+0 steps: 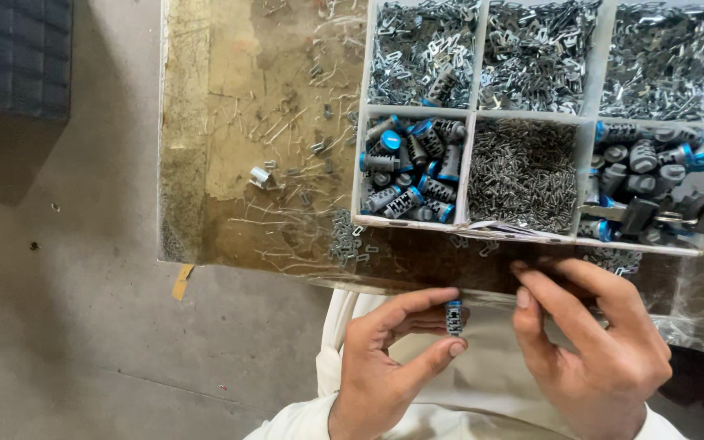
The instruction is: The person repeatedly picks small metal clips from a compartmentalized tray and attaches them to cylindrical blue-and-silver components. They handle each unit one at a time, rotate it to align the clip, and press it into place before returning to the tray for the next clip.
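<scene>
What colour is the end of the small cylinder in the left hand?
Blue, on a grey metal cylinder, seen in the head view.

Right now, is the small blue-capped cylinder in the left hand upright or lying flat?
Upright: the cylinder stands vertically between the left hand's thumb and fingers, blue cap on top.

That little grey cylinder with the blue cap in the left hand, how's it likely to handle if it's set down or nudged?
The cylinder is round-bodied, so it would probably roll if laid on its side. It looks like ridged metal, likely stiff and fairly heavy for its size. The left hand pinches it by fingertips alone, so the grooves probably help grip.
</scene>
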